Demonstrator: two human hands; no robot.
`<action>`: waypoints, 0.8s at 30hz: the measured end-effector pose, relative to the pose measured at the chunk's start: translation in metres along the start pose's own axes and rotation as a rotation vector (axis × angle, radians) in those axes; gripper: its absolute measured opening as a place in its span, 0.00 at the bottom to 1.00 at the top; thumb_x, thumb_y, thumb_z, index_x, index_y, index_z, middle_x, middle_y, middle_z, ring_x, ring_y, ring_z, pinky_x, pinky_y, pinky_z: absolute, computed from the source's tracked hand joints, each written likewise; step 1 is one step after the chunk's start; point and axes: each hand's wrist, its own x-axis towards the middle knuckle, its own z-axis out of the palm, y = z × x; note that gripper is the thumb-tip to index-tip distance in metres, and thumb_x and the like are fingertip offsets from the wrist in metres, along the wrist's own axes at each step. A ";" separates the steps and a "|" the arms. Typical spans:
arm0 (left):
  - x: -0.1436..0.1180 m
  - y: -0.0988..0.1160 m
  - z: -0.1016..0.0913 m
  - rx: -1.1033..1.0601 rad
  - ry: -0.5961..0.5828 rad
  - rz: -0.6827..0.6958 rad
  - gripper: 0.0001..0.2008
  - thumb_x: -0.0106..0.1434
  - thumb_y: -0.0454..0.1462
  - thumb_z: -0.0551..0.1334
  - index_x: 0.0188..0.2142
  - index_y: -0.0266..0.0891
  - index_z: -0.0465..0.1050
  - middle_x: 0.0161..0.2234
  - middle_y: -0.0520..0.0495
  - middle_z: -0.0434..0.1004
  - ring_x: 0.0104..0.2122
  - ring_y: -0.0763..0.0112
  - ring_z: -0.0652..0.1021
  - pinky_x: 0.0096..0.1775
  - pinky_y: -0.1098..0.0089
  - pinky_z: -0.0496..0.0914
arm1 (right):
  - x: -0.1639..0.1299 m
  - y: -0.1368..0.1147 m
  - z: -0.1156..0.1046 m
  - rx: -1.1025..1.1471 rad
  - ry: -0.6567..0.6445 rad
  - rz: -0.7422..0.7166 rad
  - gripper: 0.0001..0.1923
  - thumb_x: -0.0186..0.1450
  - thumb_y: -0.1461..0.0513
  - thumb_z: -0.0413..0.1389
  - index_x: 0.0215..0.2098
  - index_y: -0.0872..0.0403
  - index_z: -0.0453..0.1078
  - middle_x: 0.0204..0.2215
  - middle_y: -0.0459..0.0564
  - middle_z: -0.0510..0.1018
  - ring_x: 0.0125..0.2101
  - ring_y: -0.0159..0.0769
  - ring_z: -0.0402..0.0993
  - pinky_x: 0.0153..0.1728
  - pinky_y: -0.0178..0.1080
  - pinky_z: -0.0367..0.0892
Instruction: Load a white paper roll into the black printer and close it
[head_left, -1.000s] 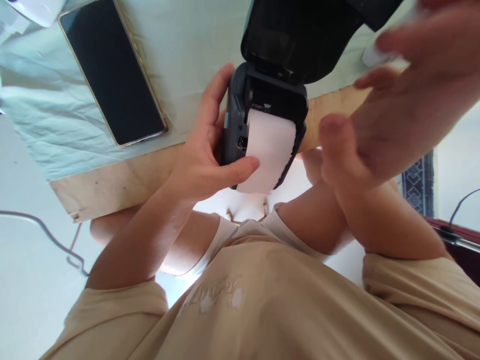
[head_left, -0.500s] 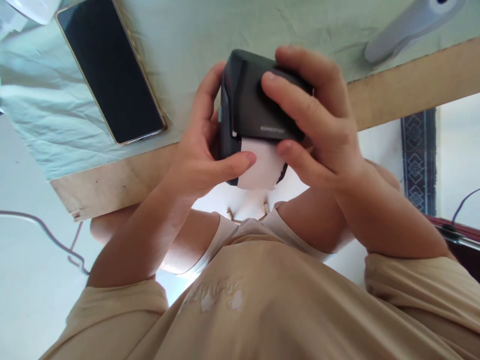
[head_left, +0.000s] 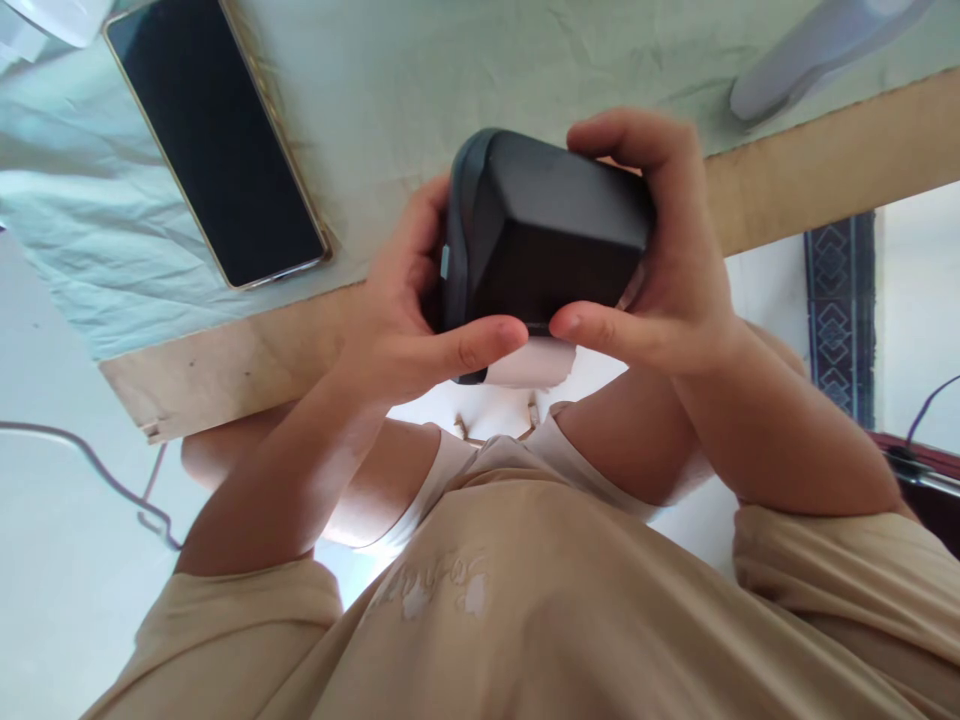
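A black receipt printer (head_left: 555, 220) is held up between both hands over the near edge of the table. White paper (head_left: 529, 362) sticks out from its lower side, toward my body. My left hand (head_left: 412, 300) grips the printer's left side, its thumb along the lower edge and its fingers partly hidden behind. Round the right side closes my right hand (head_left: 667, 250), with the index finger bent over the top corner and the thumb on the lower edge. The two thumb tips nearly meet.
A phone (head_left: 217, 140) lies dark screen up on the pale green tablecloth (head_left: 375, 80) at left. At the upper right rests a light grey handheld device (head_left: 817, 60). The wooden table edge (head_left: 232, 360) crosses above my legs. A white object (head_left: 67, 20) sits at the upper left corner.
The printer has tilted, so its top panel faces me less and more of its back shows. My right fingers have moved off the top panel to its side. Less paper is visible.
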 end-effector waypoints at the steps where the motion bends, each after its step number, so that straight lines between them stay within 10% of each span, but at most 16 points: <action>1: 0.000 -0.001 -0.001 0.013 -0.002 0.016 0.31 0.55 0.48 0.77 0.57 0.47 0.77 0.54 0.46 0.79 0.59 0.51 0.77 0.61 0.56 0.75 | 0.000 0.000 0.000 0.000 -0.006 -0.017 0.40 0.67 0.38 0.58 0.66 0.52 0.57 0.59 0.55 0.70 0.56 0.39 0.70 0.53 0.41 0.77; 24: 0.004 -0.008 0.002 -0.223 -0.054 -0.022 0.34 0.59 0.51 0.73 0.62 0.46 0.73 0.58 0.44 0.79 0.64 0.50 0.76 0.61 0.54 0.76 | -0.001 0.004 0.005 0.054 0.091 -0.080 0.39 0.66 0.41 0.61 0.65 0.54 0.59 0.61 0.55 0.70 0.59 0.41 0.72 0.58 0.44 0.74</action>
